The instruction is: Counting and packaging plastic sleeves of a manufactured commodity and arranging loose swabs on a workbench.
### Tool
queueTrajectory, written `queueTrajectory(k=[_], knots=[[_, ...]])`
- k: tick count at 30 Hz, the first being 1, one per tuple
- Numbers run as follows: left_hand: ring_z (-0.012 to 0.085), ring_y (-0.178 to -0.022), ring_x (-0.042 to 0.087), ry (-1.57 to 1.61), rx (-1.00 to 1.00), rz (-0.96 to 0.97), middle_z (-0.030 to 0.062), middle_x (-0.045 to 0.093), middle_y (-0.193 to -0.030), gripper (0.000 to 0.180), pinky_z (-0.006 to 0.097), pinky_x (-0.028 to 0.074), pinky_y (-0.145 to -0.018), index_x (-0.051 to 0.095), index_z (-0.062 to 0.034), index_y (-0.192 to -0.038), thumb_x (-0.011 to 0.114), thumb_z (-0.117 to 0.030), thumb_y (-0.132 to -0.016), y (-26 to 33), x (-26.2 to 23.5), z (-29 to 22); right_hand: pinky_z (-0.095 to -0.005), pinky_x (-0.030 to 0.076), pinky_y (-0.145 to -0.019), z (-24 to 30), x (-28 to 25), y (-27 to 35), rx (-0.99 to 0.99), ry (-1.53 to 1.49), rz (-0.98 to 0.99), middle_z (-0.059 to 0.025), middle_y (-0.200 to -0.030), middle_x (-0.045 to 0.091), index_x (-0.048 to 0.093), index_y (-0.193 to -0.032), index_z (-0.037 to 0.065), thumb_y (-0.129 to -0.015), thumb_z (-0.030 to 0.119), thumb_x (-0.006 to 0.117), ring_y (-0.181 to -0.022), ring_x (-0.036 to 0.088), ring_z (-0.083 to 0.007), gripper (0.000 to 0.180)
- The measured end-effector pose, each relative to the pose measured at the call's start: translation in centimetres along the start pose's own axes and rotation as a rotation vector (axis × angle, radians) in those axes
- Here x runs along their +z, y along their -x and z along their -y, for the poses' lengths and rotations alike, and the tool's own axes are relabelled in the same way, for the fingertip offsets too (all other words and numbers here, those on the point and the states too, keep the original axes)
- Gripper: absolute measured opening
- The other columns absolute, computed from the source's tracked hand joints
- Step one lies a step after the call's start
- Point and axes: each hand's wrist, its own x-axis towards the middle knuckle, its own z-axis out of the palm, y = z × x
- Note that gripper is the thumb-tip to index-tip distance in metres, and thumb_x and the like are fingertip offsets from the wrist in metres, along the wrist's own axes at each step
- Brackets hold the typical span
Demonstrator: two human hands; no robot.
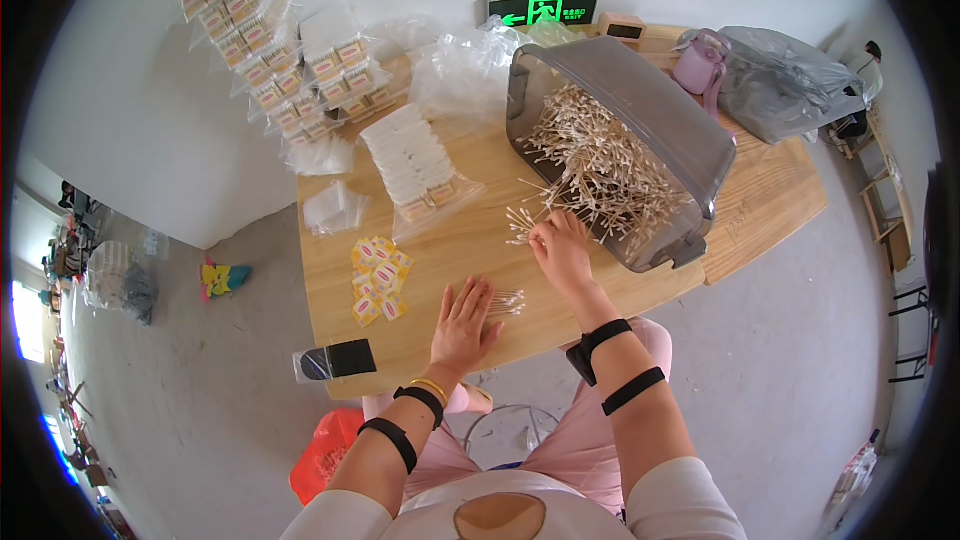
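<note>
Barely started: left hand (462,325) flat, open beside a tiny cotton swab bundle (507,301); right hand (562,248) pinches swabs from the still-heaped tipped grey plastic bin (640,105).

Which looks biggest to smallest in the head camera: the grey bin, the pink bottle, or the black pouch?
1. grey bin, clearly the biggest.
2. black pouch and pink bottle look about alike; the pouch lies nearer the camera, so I won't rank them.
</note>
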Motion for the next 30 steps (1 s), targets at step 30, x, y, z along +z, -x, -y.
queueTrajectory(k=[30], knots=[[0.0279, -0.147, 0.035, -0.013, 0.009, 0.011, 0.0110, 0.043, -0.154, 0.062, 0.053, 0.020, -0.123, 0.044, -0.0054, -0.147, 0.059, -0.037, -0.095, 0.1, 0.0, 0.0, -0.0458, 0.042, -0.092, 0.9, -0.2, 0.5, 0.114, -0.216, 0.001, -0.0061, -0.099, 0.057, 0.066, -0.084, 0.012, -0.082, 0.013, 0.073, -0.105, 0.052, -0.0303, 0.008]])
